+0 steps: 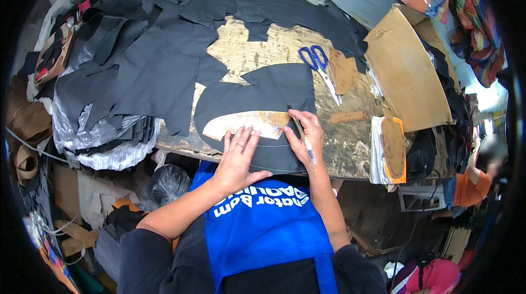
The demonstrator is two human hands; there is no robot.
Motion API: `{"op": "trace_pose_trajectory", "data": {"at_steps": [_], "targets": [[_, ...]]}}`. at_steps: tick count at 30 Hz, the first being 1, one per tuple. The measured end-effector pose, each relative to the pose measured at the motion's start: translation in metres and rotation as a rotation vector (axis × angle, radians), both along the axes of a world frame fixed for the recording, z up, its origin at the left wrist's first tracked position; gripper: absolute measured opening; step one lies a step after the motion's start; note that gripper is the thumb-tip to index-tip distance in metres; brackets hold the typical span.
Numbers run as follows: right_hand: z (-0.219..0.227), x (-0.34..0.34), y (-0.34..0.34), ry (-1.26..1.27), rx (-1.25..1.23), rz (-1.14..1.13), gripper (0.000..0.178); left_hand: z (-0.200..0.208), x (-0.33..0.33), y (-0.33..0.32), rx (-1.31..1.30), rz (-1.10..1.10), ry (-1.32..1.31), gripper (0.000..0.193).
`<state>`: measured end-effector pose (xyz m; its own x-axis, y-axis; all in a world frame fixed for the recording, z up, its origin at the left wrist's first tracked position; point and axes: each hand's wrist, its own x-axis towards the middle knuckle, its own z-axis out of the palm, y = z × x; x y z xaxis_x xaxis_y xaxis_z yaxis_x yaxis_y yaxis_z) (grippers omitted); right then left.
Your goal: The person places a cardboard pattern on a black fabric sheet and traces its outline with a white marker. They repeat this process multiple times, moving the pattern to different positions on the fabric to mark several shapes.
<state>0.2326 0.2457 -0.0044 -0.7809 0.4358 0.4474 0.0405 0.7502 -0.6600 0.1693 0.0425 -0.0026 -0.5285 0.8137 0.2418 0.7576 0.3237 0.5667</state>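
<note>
A curved, worn white-and-tan template (246, 121) lies on a black sheet of leather-like material (257, 90) at the table's near edge. My left hand (238, 154) rests flat with fingers spread over the template's lower edge. At the template's right end, my right hand (311, 138) is closed around a pen (309, 150), its dark tip at the upper right edge of the template. Thin pale curved lines show on the black sheet below the template.
Black material pieces (148, 75) cover the left and back of the worn wooden table (350, 135). Blue-handled scissors (322, 69), a small wooden block (348, 116), a notebook (377, 154) and a cardboard box (408, 69) are at right. Another person in orange (472, 187) is beyond.
</note>
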Motion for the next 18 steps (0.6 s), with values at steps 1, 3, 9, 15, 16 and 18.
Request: {"op": "trace_pose_trajectory", "data": {"at_steps": [1, 3, 9, 15, 16, 18], "targets": [[0.0000, 0.0004, -0.0004, -0.005, -0.023, 0.001, 0.040, 0.0005, 0.0010, 0.0008, -0.029, -0.007, 0.005, 0.105], [0.0001, 0.0014, -0.0012, -0.024, -0.056, -0.012, 0.039, 0.0014, 0.0016, 0.0009, -0.067, -0.017, 0.015, 0.097], [0.0000, 0.0013, -0.0012, -0.029, -0.032, -0.011, 0.039, 0.0011, 0.0017, 0.0001, -0.105, -0.042, 0.029, 0.085], [0.0014, 0.0018, -0.0021, -0.034, 0.002, -0.021, 0.039, 0.0011, 0.0009, 0.0014, -0.116, -0.048, 0.033, 0.085], [0.0015, 0.0021, -0.0021, -0.032, 0.008, -0.020, 0.038, 0.0014, 0.0008, 0.0012, -0.128, -0.046, 0.043, 0.086], [0.0012, 0.0021, -0.0017, -0.021, 0.020, -0.012, 0.037, 0.0034, 0.0000, 0.0017, -0.155, -0.073, 0.059, 0.089]]}}
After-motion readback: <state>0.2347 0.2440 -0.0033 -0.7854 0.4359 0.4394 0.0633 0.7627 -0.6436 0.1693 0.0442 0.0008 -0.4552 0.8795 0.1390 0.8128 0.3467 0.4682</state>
